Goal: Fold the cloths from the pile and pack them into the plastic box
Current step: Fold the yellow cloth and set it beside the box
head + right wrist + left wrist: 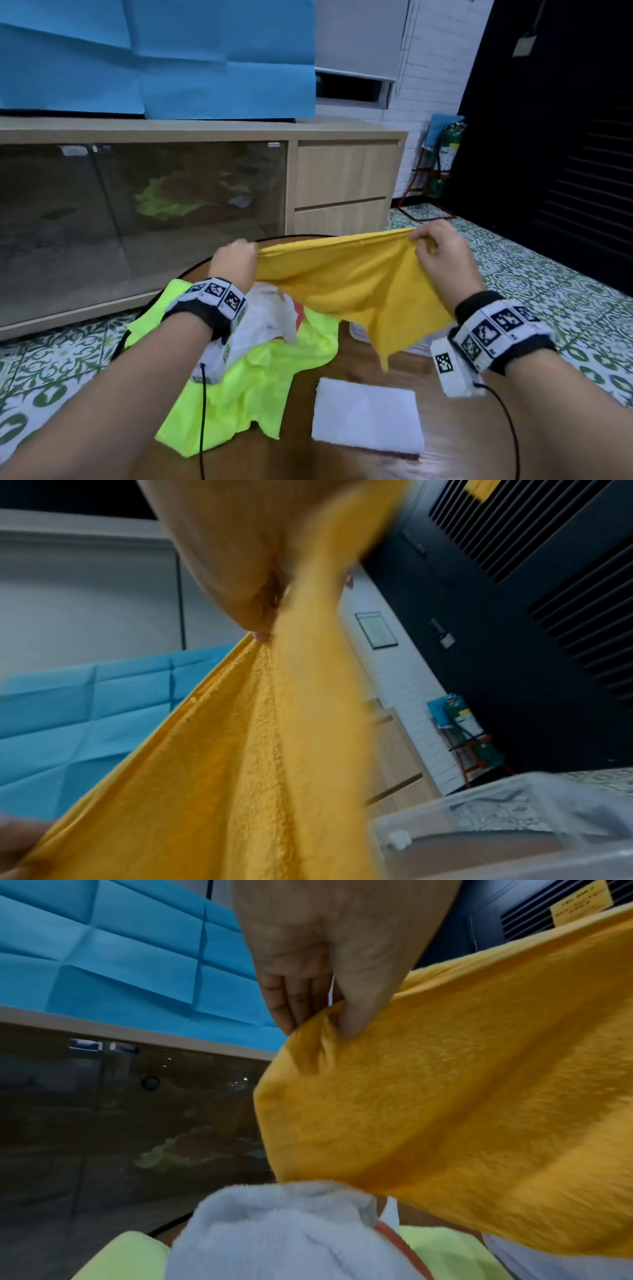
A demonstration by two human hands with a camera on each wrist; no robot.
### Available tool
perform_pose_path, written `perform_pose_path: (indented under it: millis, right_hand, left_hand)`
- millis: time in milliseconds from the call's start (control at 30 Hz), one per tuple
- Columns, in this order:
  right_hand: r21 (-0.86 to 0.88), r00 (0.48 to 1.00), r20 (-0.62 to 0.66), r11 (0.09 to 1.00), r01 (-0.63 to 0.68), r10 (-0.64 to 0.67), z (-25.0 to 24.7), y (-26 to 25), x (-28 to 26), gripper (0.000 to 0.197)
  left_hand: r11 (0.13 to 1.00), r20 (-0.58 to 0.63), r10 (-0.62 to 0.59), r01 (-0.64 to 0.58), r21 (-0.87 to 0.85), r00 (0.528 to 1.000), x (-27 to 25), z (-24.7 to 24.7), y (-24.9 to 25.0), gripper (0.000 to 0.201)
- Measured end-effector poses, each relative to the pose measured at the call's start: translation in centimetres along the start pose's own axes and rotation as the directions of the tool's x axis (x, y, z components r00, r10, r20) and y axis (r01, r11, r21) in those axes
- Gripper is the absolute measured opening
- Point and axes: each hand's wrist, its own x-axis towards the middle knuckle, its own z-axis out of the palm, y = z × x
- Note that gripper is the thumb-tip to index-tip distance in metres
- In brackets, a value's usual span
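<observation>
A yellow cloth (pixel 356 281) hangs stretched in the air between both hands above the round wooden table (pixel 301 455). My left hand (pixel 236 255) pinches its left top corner (pixel 329 1026), and my right hand (pixel 433 245) pinches the right top corner (pixel 263 635). Below it lies the pile: a neon green cloth (pixel 239 387) with a white cloth (pixel 270 315) on top. A folded white cloth (pixel 366 416) lies flat on the near part of the table. The clear plastic box (pixel 496 829) stands under the hanging yellow cloth at the right, mostly hidden in the head view.
A low wooden cabinet (pixel 342 178) with dark glass doors stands behind the table, blue paper (pixel 157 58) on the wall above it. Patterned tile floor (pixel 548 274) surrounds the table. A green cylinder on a red stand (pixel 445 161) is at the far right.
</observation>
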Motion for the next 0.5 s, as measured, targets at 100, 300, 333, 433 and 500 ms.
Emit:
perform_pose_path:
  millis: [100, 300, 333, 433, 500]
  right_hand:
    - [-0.075, 0.996, -0.082, 0.997, -0.028, 0.022, -3.1, 0.5, -0.6, 0.018]
    - [-0.270, 0.987, 0.047, 0.953, -0.136, 0.154, -8.2, 1.4, -1.6, 0.036]
    - [-0.264, 0.983, 0.051, 0.952, -0.157, 0.177, -8.8, 1.5, -1.8, 0.039]
    - [-0.256, 0.958, 0.055, 0.932, -0.258, 0.280, -10.1, 2.3, -2.0, 0.046]
    - [-0.239, 0.942, 0.045, 0.919, -0.313, 0.333, -10.6, 2.9, -2.3, 0.041]
  left_hand:
    - [0.992, -0.025, -0.058, 0.055, -0.113, 0.998, -0.7, -2.5, 0.3, 0.029]
    - [0.900, -0.066, -0.020, -0.010, -0.435, 0.998, -1.9, -6.4, 1.9, 0.032]
    - [0.837, -0.062, -0.002, -0.033, -0.546, 0.998, -1.9, -6.6, 2.2, 0.032]
    - [0.542, -0.075, 0.059, -0.095, -0.835, 0.995, -1.8, -6.8, 3.1, 0.018]
    - [0.414, -0.058, 0.076, -0.085, -0.906, 0.995, -1.2, -6.4, 3.1, 0.024]
